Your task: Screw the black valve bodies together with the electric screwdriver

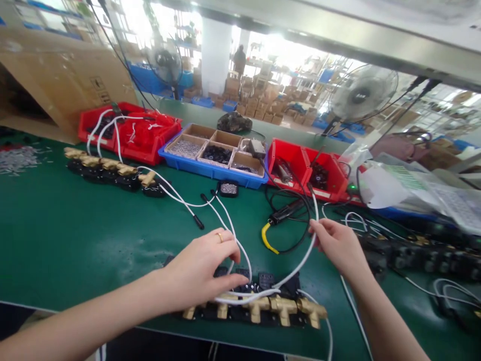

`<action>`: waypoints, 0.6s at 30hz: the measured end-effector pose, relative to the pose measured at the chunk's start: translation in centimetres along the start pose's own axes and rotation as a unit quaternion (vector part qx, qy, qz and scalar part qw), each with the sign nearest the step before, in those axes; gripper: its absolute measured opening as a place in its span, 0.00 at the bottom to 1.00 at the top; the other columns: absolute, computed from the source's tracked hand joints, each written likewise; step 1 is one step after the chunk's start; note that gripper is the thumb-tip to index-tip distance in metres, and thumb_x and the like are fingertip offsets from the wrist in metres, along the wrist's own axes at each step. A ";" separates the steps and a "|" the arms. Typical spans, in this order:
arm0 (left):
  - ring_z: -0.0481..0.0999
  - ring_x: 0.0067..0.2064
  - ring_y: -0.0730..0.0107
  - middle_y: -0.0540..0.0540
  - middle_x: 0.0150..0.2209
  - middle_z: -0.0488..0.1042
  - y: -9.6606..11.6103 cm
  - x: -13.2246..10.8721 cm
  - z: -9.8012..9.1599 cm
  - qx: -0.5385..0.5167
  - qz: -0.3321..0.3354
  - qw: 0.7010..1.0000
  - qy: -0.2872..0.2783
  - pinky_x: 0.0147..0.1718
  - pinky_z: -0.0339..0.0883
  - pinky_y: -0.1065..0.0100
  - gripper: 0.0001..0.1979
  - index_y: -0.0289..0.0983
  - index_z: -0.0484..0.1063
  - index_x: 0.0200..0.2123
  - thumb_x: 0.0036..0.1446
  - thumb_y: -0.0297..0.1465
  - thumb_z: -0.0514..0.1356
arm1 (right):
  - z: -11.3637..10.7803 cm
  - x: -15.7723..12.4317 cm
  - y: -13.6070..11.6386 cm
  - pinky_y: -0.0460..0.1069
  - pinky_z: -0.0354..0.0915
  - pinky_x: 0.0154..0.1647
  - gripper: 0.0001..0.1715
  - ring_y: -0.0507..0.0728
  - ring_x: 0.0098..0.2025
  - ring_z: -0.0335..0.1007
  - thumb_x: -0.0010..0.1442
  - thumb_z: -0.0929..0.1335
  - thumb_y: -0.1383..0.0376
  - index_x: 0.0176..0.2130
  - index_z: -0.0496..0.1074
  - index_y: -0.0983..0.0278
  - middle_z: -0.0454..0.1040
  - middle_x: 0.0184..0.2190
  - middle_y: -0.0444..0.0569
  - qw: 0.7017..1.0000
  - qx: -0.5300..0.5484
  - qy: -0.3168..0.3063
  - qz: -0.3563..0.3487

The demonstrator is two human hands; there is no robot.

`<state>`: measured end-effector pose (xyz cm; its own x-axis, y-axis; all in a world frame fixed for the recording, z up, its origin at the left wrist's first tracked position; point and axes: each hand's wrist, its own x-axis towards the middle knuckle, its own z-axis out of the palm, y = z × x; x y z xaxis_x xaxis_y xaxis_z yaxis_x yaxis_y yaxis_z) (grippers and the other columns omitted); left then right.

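Note:
My right hand (338, 245) pinches a white cable (306, 258) between thumb and fingertips; its dark end points upward. My left hand (206, 265), with a ring on one finger, hovers over a row of brass tee fittings (255, 308) on black housings near the front edge. Its fingers are curved and the thumb stands apart, close to more white cables (242, 243) that rise from the housings; whether it touches them I cannot tell. Part of the row is hidden behind the left hand and forearm.
A similar brass-fitting row (112, 165) lies at back left. Along the back stand red bins (141, 155), a blue tray (214, 170) of small parts and more red bins (323, 193). A black tool with a yellow hook-shaped end (266, 238) lies mid-table. Black housings (424, 255) sit right.

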<state>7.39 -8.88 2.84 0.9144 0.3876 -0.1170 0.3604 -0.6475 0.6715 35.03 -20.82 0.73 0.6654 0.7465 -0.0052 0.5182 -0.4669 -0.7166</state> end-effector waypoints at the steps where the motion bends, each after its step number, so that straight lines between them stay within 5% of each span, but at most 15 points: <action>1: 0.72 0.42 0.63 0.48 0.38 0.74 0.3 0.0 0.0 -0.004 0.035 0.999 -0.021 0.38 0.63 0.66 0.10 0.41 0.71 0.33 0.54 0.40 0.66 | -0.3 0.0 0.6 0.47 0.52 0.21 0.28 0.52 0.16 0.58 0.54 0.64 0.42 0.20 0.63 0.62 0.63 0.13 0.45 1.000 -0.022 0.006 0.000; 5: 0.72 0.36 0.66 0.51 0.33 0.72 1.1 0.2 -0.1 -0.001 0.045 0.987 -0.152 0.31 0.60 0.68 0.11 0.41 0.70 0.29 0.49 0.37 0.69 | -0.5 -1.4 0.1 0.47 0.54 0.25 0.27 0.52 0.22 0.59 0.57 0.64 0.43 0.24 0.67 0.62 0.65 0.18 0.44 0.998 -0.048 -0.024 -0.046; 8: 0.67 0.28 0.73 0.55 0.26 0.69 0.9 0.8 -0.5 -0.071 -0.043 0.975 -0.204 0.26 0.57 0.71 0.07 0.39 0.68 0.25 0.50 0.29 0.65 | 0.1 -3.3 -2.3 0.46 0.61 0.32 0.19 0.53 0.31 0.67 0.59 0.65 0.50 0.32 0.73 0.62 0.73 0.29 0.45 0.974 -0.029 -0.190 -0.120; 11: 0.62 0.25 0.75 0.57 0.22 0.63 0.4 1.3 -0.9 -0.136 -0.074 0.968 -0.200 0.24 0.54 0.72 0.04 0.38 0.66 0.25 0.49 0.28 0.60 | 0.9 -4.5 -4.6 0.46 0.63 0.40 0.10 0.53 0.40 0.69 0.61 0.67 0.60 0.41 0.74 0.60 0.75 0.39 0.44 0.920 -0.019 -0.346 -0.184; 14: 0.61 0.27 0.74 0.56 0.23 0.62 0.0 1.2 -1.1 -0.192 -0.090 0.965 -0.155 0.25 0.53 0.73 0.03 0.38 0.65 0.26 0.49 0.29 0.58 | 1.8 -4.9 -5.7 0.46 0.62 0.45 0.19 0.53 0.44 0.68 0.56 0.71 0.67 0.48 0.71 0.60 0.74 0.43 0.44 0.888 -0.040 -0.409 -0.207; 18: 0.56 0.27 0.75 0.56 0.22 0.57 -0.6 0.2 -0.8 -0.216 -0.082 0.963 -0.140 0.26 0.50 0.72 0.09 0.38 0.59 0.23 0.50 0.31 0.57 | 2.2 -4.7 -5.4 0.46 0.58 0.37 0.06 0.51 0.34 0.64 0.55 0.68 0.74 0.33 0.71 0.64 0.70 0.31 0.43 0.876 -0.121 -0.415 -0.216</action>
<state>7.24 -7.89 2.99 0.8873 0.2303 -0.3996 0.4493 -0.2359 0.8617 27.94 -20.77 3.14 -0.1881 0.9191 -0.3462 0.7907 -0.0673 -0.6084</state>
